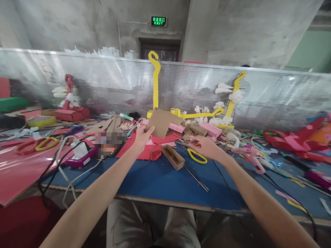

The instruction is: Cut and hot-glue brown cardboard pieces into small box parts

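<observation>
My left hand [141,138] is closed on a flat brown piece of cardboard [158,123], thumb on the near face, held up above the table. To the right, my right hand [205,147] curls its fingers at the yellow-handled scissors [200,160]; part of the scissors is hidden under the fingers. One yellow loop shows below the hand, against the blue tabletop [152,179]. Between my hands lies a small open cardboard box [169,155]. Long metal tweezers [198,179] rest beside it, angled toward the front edge. Red sheet pieces [152,152] lie under the cardboard.
A pink glue gun [252,158] with a black cord lies at right. Left are a purple power strip [80,157], cables and another pair of scissors [47,143]. Yellow hooked shapes [155,82] stand near a perforated metal screen [116,82]. Scraps crowd the back.
</observation>
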A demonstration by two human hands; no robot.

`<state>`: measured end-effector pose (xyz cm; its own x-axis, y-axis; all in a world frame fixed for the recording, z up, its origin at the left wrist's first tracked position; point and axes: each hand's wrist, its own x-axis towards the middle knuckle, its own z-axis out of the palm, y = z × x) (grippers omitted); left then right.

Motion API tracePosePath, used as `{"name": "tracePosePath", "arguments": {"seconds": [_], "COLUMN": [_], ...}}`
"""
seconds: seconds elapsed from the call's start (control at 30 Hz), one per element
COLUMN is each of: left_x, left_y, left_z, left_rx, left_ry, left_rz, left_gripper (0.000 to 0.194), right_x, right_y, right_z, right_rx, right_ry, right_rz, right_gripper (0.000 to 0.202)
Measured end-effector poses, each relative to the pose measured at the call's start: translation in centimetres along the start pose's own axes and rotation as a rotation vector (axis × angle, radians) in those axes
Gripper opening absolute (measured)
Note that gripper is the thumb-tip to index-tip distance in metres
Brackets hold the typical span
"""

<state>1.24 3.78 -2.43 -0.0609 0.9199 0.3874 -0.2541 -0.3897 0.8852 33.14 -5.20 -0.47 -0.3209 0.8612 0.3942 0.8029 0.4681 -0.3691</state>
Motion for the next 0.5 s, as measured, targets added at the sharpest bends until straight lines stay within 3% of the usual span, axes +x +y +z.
{"name": "tracePosePath", "arguments": {"seconds": [0.1, 0.2, 0.37, 0.5], "left_x": [0.0, -0.1, -0.2, -0.5], "left_y": [-0.1, -0.2, 0.1, 0.6], "left_z": [-0.1, -0.2, -0.2, 0.0], "left_rx": [0.000, -0.010, -0.054, -0.116], "left_ry": [0.024, 0.038, 0.045, -0.019], "left_rz": [0.016, 0.021, 0.020, -0.039], "left_gripper": [0.027, 0.027, 0.035, 0.042], "right_x": [-0.9, -1.9, -1.6, -0.8], "right_y": [-3.2, -5.4, -6.0, -4.8], "right_z": [1.1, 3.2, 5.1, 4.9], "right_rx": [0.098, 0.142, 0.241, 0.403], "right_ry": [-0.161, -0.205, -0.114, -0.057], "right_rz": [-0.165, -0.244, -0.257, -0.212], "right_gripper": [0.040, 0.060, 0.017, 0.012]}}
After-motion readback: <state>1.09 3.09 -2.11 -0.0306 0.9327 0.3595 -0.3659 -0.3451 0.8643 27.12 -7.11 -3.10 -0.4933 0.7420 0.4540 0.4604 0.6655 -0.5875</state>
